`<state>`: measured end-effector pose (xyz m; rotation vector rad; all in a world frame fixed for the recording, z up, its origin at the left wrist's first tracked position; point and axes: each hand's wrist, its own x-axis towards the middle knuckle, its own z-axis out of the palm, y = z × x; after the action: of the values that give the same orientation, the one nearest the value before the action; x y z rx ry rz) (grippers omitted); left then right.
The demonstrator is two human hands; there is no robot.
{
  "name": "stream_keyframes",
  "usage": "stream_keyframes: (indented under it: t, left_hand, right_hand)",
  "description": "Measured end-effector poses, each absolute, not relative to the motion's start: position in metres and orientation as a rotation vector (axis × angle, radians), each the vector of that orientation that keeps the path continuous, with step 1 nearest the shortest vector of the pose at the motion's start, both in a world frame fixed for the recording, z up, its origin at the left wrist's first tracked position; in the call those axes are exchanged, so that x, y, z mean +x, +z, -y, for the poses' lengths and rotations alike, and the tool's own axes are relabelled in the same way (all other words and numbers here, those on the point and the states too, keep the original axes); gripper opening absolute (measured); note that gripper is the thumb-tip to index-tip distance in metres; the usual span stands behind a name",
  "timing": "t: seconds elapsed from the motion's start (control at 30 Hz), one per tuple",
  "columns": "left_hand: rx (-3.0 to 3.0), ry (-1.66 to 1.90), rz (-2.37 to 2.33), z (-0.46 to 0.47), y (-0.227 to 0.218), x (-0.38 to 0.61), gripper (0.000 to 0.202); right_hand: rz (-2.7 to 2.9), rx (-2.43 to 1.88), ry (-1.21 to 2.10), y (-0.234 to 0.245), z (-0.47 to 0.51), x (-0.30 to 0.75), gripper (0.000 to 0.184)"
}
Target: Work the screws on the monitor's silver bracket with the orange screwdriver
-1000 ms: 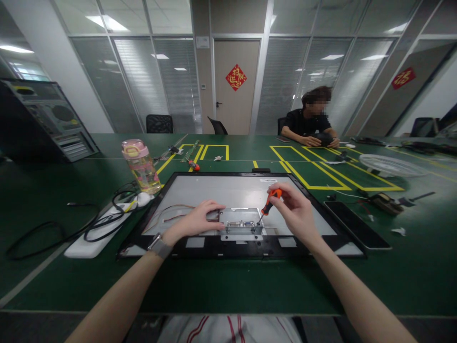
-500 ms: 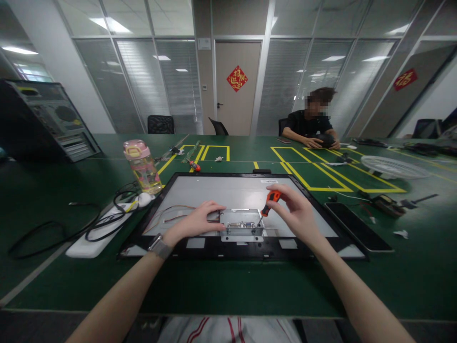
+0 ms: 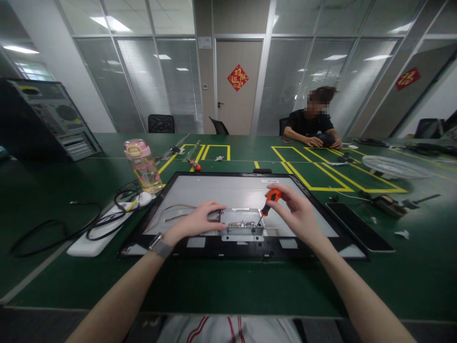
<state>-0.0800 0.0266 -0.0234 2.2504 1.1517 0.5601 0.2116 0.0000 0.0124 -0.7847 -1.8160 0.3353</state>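
A monitor panel (image 3: pixel 228 190) lies face down on the green table, its black frame around a grey metal back. Near its front edge sits a small metal bracket (image 3: pixel 242 224) with connector ports. My left hand (image 3: pixel 198 220) rests on the panel with its fingers pressed flat against the bracket's left end. My right hand (image 3: pixel 296 212) pinches a small orange-handled screwdriver (image 3: pixel 267 204), tilted, with its tip down on the bracket's right side. Thin coloured wires (image 3: pixel 171 212) run from under my left hand to the left.
A pink-lidded bottle (image 3: pixel 143 165), a white strip with black cables (image 3: pixel 100 224) and a computer case (image 3: pixel 46 119) are on the left. A dark slab (image 3: pixel 359 226), small parts and a white fan grille (image 3: pixel 396 166) lie right. Another person (image 3: pixel 312 124) sits at the far side.
My right hand has shifted slightly on the screwdriver handle; its tip stays on the bracket. My left hand has not moved.
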Motion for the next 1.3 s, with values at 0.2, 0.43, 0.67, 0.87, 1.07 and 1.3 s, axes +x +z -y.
stream_keyframes:
  t: [0.2,0.43,0.67,0.87,1.07,1.3]
  left_hand:
    - [2.252,0.558,-1.157,-0.0258,-0.0212,-0.0784,0.057]
    - [2.245,0.547,-1.168,-0.0249,-0.0201,-0.0773,0.058]
    - [2.252,0.537,-1.169,-0.0254,-0.0212,-0.0779,0.057]
    - [2.261,0.55,-1.16,-0.0259,-0.0222,-0.0785,0.058]
    - [2.261,0.55,-1.169,-0.0255,-0.0214,-0.0784,0.058]
    - [2.257,0.553,-1.164,-0.0263,-0.0237,-0.0789,0.058]
  right_hand:
    - [1.828,-0.769,0.257,0.0121,0.0053,0.2081,0.03]
    - [1.738,-0.846,0.168,0.0082,0.0011,0.2068,0.02]
    - [1.757,-0.803,0.262,0.0078,0.0007,0.2073,0.027]
    - [1.729,-0.813,0.144,0.0082,0.0011,0.2093,0.02]
    - [1.734,-0.801,0.207,0.0103,0.0021,0.2086,0.027]
    - [1.666,-0.869,0.137,0.0076,0.0014,0.2091,0.011]
